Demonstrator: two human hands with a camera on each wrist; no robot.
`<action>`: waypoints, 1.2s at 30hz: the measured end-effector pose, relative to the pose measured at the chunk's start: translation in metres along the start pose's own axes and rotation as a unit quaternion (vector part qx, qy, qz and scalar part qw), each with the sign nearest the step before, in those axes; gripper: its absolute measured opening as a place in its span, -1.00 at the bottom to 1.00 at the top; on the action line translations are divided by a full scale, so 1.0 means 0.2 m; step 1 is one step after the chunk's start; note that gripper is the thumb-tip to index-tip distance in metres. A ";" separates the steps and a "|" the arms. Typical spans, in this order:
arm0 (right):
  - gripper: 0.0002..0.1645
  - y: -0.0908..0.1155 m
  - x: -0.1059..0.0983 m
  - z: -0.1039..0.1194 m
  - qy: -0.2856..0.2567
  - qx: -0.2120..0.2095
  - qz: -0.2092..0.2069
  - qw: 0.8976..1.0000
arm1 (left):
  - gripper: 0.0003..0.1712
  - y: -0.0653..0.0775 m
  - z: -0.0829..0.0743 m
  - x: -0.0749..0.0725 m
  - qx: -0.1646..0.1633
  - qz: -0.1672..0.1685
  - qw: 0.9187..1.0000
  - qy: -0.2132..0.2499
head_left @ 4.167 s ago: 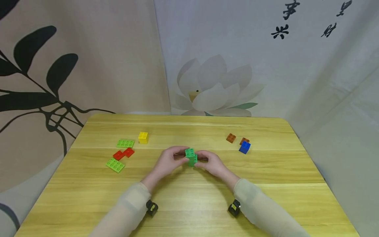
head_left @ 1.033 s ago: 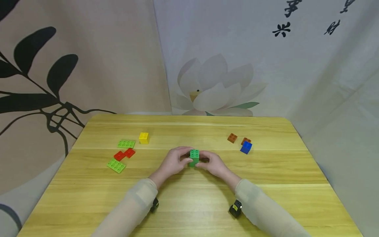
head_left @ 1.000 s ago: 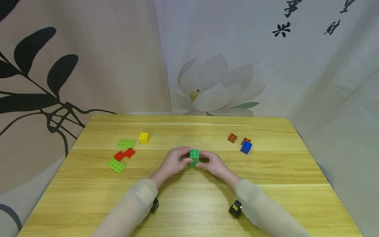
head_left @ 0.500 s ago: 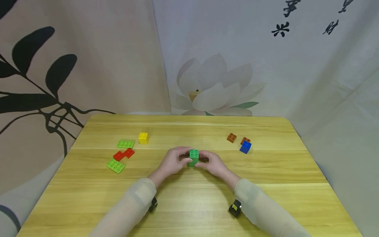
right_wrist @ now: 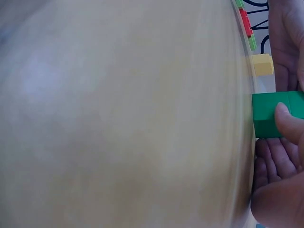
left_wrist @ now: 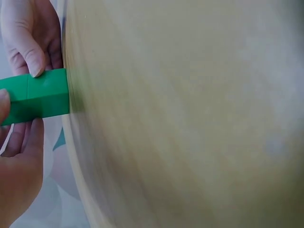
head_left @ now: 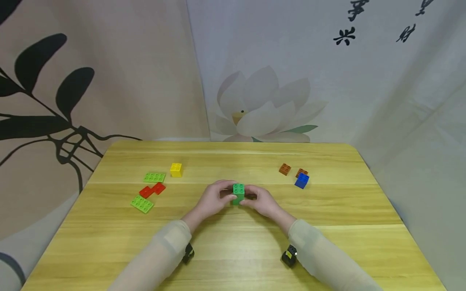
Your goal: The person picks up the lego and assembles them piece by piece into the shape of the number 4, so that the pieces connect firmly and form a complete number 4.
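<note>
Two green toy building bricks (head_left: 238,194) are stacked flush, one above the other, at the middle of the table; a seam between them shows in the left wrist view. My left hand (head_left: 215,198) pinches the upper brick (left_wrist: 14,90) from the left, thumb on the near side. From the right, my right hand (head_left: 261,201) grips the lower brick (right_wrist: 266,114), its thumb pressing that brick's face. The studs on top face up. Whether the stack's bottom touches the table cannot be told.
On the wooden table's (head_left: 233,250) left lie two lime bricks (head_left: 154,177), red bricks (head_left: 158,188) and a yellow brick (head_left: 176,170). At right are two brown bricks (head_left: 284,169), one partly behind a blue brick (head_left: 301,181). A printed curtain (head_left: 269,81) hangs behind.
About four seconds ago the two green bricks sat offset, with studs of the lower one showing at the right; now they line up. Over the last second both hands have stayed almost still.
</note>
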State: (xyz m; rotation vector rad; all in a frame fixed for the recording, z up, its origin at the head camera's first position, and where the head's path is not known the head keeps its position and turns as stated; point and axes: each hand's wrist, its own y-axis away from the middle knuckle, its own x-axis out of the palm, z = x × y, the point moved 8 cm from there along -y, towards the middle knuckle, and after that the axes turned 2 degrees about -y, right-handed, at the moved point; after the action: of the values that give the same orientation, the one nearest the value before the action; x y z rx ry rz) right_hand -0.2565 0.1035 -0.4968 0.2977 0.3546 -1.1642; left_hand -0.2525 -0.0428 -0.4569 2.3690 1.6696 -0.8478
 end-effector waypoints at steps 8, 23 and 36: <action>-0.52 0.00 0.00 0.00 -0.001 0.003 0.004 1.000 | -0.51 0.02 0.02 0.00 -0.034 -0.001 0.995 0.096; -0.48 0.00 0.00 -0.01 -0.002 0.013 -0.001 1.000 | -0.44 0.08 0.09 -0.12 -0.060 -0.024 0.990 0.129; -0.47 -0.01 0.00 -0.01 -0.008 0.008 0.008 1.000 | -0.45 0.19 0.17 -0.33 -0.071 -0.072 0.990 0.103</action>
State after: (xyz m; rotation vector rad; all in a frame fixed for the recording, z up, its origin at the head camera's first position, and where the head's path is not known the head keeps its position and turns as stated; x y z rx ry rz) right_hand -0.2580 0.1032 -0.4989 0.3043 0.3277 -1.1532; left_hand -0.2462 -0.1256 -0.4595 2.3289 1.9273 -0.4955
